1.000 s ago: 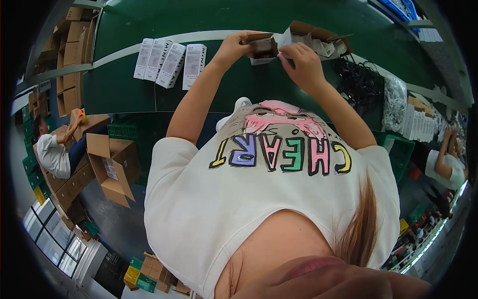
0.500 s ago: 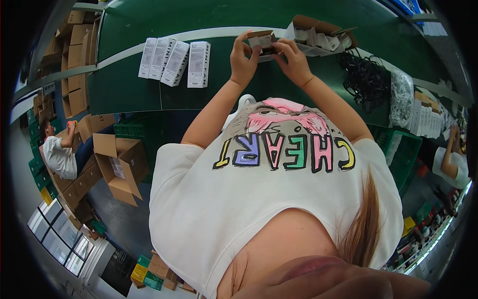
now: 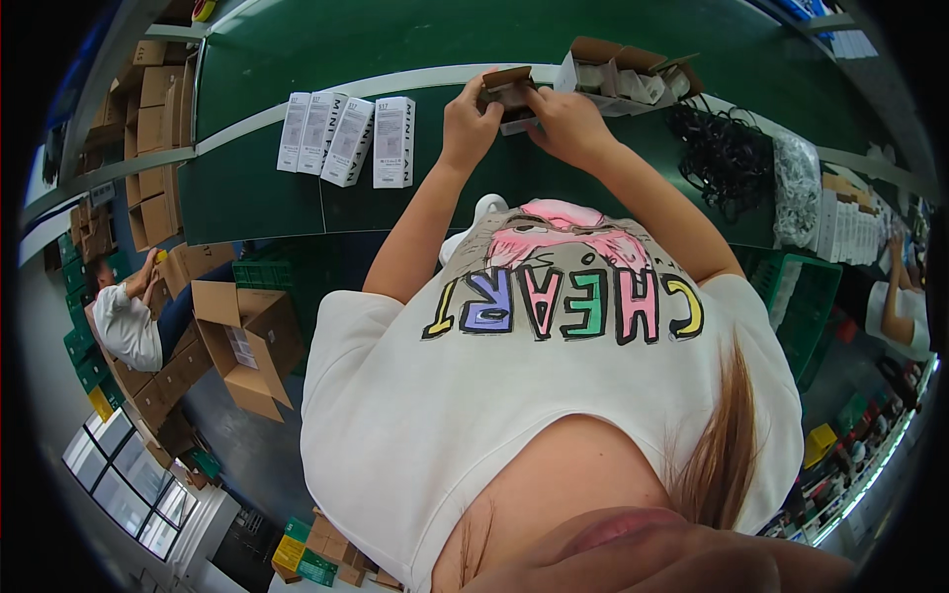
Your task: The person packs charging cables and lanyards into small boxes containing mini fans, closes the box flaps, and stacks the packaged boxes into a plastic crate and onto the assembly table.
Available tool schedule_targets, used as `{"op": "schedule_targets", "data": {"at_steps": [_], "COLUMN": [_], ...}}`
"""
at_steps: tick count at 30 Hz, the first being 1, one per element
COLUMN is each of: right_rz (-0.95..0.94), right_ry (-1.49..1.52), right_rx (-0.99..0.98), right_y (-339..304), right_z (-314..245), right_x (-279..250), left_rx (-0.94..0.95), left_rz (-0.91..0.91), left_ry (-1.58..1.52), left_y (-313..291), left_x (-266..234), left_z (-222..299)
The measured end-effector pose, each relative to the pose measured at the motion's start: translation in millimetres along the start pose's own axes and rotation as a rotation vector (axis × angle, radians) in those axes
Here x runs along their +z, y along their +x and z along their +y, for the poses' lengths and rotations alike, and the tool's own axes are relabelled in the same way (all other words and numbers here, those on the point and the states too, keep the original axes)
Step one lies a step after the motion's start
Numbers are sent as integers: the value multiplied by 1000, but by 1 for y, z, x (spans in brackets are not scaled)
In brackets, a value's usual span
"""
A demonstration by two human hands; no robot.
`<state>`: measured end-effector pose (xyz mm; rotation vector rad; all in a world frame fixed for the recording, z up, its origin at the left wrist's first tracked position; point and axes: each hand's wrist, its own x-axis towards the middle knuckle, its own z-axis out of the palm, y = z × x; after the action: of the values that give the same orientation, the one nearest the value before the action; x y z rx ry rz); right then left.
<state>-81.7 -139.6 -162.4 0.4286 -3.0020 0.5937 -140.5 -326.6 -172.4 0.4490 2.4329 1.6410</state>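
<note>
Between my hands, over the green table, is a small open carton, white outside with a brown inner flap standing up. My left hand grips its left side, fingers behind and thumb in front. On the other side, my right hand is closed at the carton's right edge, its index finger at the opening and its thumb lower on the wall. The contents are too shadowed to make out. Right behind my right hand stands a bigger open box holding several pale wrapped pieces.
Several slim white printed boxes lie on the table to the left. To the right are a heap of black cables and clear plastic bags. An open cardboard box stands on the floor. A person sits farther left.
My right hand has shifted left and closed in on the carton, its fingers now more bent at the opening. The carton has tilted slightly. The whole view has also shifted a little.
</note>
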Motion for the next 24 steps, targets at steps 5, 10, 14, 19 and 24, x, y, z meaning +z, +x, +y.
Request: {"op": "schedule_targets", "data": {"at_steps": [5,10,14,19,24], "right_rz": [253,229,319,299,334], "right_ry": [245,379,282,633,543], "right_rx": [-32,74,-73,98,37], "right_y": [-11,-27,-18,-28,-14], "right_z": [-5,-4,5,4,6], "right_x": [-12,10,27,33,27], "left_rx": [-157,-195,524,416,635], "left_rz": [-12,-74,246,-7,4], "left_ry": [-444,-577,110,-96,392], "left_y": [-3,0,-6,-11,-8], "left_x": [-10,8,24,3,-1], "left_z": [5,-20,-13,-21,-16]}}
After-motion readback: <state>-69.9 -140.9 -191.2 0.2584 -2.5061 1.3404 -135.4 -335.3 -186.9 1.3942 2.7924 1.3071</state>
